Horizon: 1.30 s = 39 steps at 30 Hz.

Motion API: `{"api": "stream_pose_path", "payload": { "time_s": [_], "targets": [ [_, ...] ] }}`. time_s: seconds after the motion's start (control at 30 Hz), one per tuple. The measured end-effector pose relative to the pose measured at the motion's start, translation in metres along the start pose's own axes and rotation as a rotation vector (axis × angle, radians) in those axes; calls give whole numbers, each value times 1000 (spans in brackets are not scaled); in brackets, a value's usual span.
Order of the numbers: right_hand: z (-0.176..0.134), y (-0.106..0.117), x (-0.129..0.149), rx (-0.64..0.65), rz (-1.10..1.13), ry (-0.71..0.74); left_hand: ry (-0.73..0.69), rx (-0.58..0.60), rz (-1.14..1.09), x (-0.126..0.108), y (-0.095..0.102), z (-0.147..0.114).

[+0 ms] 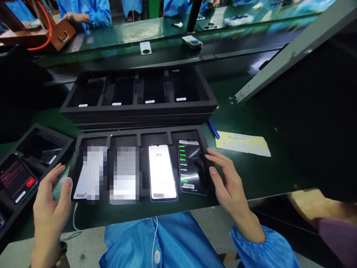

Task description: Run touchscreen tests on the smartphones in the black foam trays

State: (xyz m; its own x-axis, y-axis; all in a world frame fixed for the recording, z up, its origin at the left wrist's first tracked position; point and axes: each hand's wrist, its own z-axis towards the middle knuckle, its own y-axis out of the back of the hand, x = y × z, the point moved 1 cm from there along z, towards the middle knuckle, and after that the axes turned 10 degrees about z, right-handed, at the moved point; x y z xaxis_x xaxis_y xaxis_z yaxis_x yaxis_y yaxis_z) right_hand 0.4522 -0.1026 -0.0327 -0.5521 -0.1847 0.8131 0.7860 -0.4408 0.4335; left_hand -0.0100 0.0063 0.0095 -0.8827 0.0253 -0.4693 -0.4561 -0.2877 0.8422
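A black foam tray [124,136] lies in front of me with several smartphones in its slots. The rightmost phone [192,167] shows a dark screen with green and white text lines. To its left, a phone [162,173] has a white screen reading 87.5. Two further phones, a middle-left one [124,178] and a leftmost one [90,175], have blurred bright screens. My left hand [51,203] is at the tray's left end, thumb and fingers apart. At the right end is my right hand [230,186], fingers spread, fingertips at the tray's side wall. Neither hand holds a phone.
Behind stands a stack of black trays [139,109], its top one bearing dark phones. Another tray [63,139] with phones lies at left. A blue pen [214,129] and yellow paper slip [242,143] are at right. A metal post [281,56] slants nearby. People in blue work beyond.
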Motion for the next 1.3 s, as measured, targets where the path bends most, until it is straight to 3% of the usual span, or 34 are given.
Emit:
{"api": "stream_pose_path", "payload": {
  "time_s": [0.1, 0.3, 0.53, 0.73, 1.13, 1.3],
  "targets": [
    [-4, -9, -8, -61, 38, -63, 107, 78, -60, 15, -12, 5],
    [-3, -11, -13, -109, 58, -81, 36, 128, -186, 22, -16, 5],
    [0, -12, -15, -162, 58, -91, -42, 154, -29, 9, -14, 7],
    [0, -11, -8, -126, -22, -111, -151, 207, 53, -9, -10, 4],
    [24, -5, -15, -7, -93, -142, -10, 172, -140, 17, -11, 8],
    [26, -7, -25, -46, -66, -190, 26, 265, -249, 23, -7, 4]
  ]
}}
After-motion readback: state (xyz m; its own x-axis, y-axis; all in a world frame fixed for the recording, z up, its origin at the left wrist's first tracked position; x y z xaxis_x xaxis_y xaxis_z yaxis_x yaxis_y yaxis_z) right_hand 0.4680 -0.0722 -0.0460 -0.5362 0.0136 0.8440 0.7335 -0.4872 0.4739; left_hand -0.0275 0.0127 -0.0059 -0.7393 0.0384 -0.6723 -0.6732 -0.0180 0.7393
